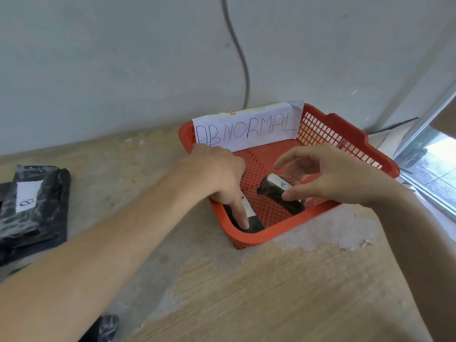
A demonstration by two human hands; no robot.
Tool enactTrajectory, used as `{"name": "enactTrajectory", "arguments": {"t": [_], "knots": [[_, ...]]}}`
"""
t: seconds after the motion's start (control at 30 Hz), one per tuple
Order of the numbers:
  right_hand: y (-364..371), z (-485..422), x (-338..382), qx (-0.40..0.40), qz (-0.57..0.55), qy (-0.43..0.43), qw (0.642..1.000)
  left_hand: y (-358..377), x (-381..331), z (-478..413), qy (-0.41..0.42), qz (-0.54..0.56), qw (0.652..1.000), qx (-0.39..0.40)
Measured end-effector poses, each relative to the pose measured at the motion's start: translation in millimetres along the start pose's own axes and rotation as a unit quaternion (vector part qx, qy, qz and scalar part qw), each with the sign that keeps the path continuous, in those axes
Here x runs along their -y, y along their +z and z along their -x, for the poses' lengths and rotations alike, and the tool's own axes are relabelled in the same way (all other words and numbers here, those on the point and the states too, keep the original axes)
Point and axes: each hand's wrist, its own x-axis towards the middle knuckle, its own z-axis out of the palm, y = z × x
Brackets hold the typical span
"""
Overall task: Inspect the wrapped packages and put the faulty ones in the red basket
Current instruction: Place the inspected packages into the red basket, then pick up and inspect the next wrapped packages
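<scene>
Two hands work inside the red basket (pixel 271 233) on the counter (pixel 246 292), below a paper sign (pixel 246 130) reading ABNORMAL. The right hand (pixel 333 174) has its grip on the tilted package (pixel 271 193), pinched between the thumb and arched fingers, labelled end raised off the mesh. The left hand (pixel 222 174) (index finger straight, holding nothing) presses the corner package (pixel 256 224) into the basket's near corner. Stacked packages (pixel 32 206) lie well apart, far left.
</scene>
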Motion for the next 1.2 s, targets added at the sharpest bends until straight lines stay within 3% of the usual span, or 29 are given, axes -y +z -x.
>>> {"name": "enactTrajectory", "arguments": {"t": [0.23, 0.5, 0.63, 0.73, 0.83, 0.9, 1.03, 1.1, 1.2], "knots": [[9, -37, 30, 0.12, 0.049, 0.087, 0.988, 1, -2, 5, -0.012, 0.005, 1.0, -0.027], [11, -30, 25, 0.177, 0.014, 0.066, 0.982, 0, -4, 6, -0.006, 0.012, 0.999, -0.038], [13, -24, 28, 0.147, 0.103, 0.054, 0.982, 3, 3, 9, 0.036, 0.043, 0.995, -0.077], [12, -16, 38, 0.076, 0.193, -0.001, 0.978, 12, 17, 21, 0.098, 0.156, 0.958, -0.218], [18, -3, 56, -0.044, 0.158, -0.059, 0.985, 25, 39, 48, 0.104, 0.208, 0.909, -0.345], [32, 6, 74, -0.124, 0.118, -0.101, 0.98, 36, 62, 71, 0.068, 0.227, 0.895, -0.379], [81, 25, 120, -0.213, 0.044, -0.21, 0.953, 55, 110, 131, -0.015, 0.246, 0.905, -0.346], [112, 34, 139, -0.184, 0.028, -0.251, 0.95, 64, 126, 164, -0.023, 0.278, 0.911, -0.302], [161, 32, 149, -0.062, 0.071, -0.248, 0.964, 80, 136, 207, 0.005, 0.333, 0.926, -0.179]]}}
